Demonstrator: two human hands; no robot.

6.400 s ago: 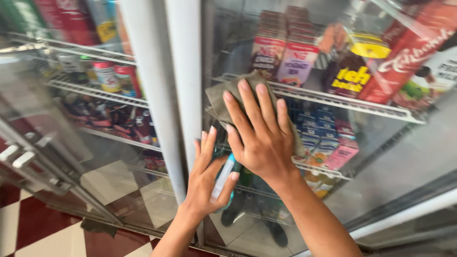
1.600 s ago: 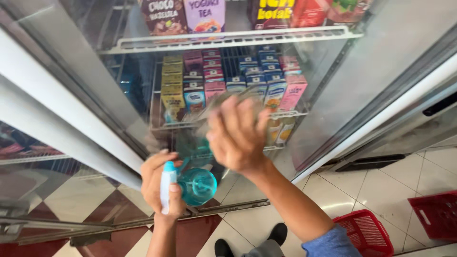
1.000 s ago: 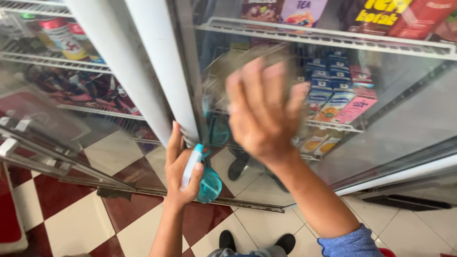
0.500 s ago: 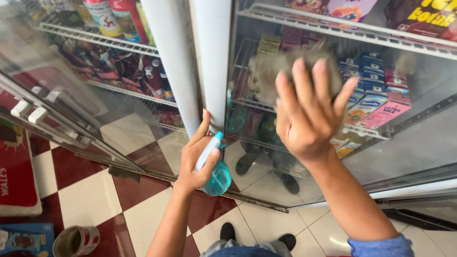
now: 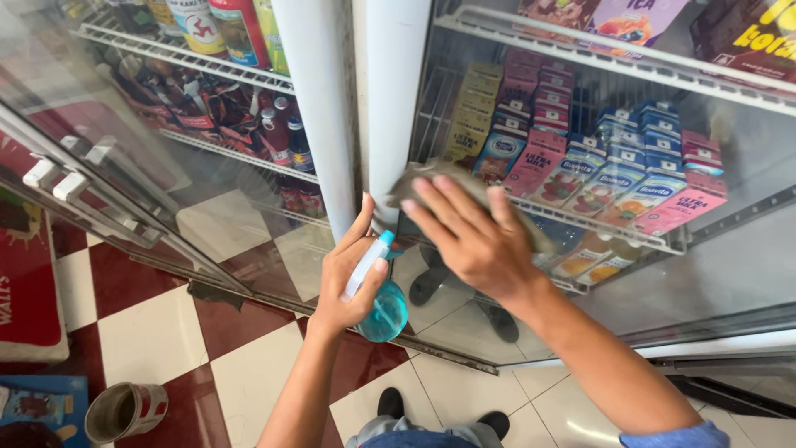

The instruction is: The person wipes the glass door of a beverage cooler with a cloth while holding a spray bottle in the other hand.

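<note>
- Head view: my left hand (image 5: 352,282) was curled shut round a small teal spray bottle (image 5: 383,311), thumb up by the nozzle, held just in front of the white door frame (image 5: 390,99).
- Bottle body was see-through blue-green; liquid level couldn't be made out.
- My right hand (image 5: 468,236) lay flat w/ fingers (image 5: 431,195) spread, pressing a grey cloth (image 5: 414,176) onto the glass door (image 5: 713,274), right beside the frame. Not gripping, just pinning it; most of the cloth was hidden under my palm.
- Behind the glass: wire shelf (image 5: 605,228) packed w/ rows of small drink cartons (image 5: 618,162), pink, blue & yellow. Shelf above held bigger packs, cut off by the top edge.
- Left compartment: dark bottles w/ red caps (image 5: 286,137) & tall cans (image 5: 224,29) on upper rack, tops cut off; reflections blurred the rest.
- Floor: red-and-white tiles (image 5: 153,332), an open tin can (image 5: 124,411) lower left, inside too dim to tell.
- My shoes (image 5: 390,404) showed at the bottom edge.
</note>
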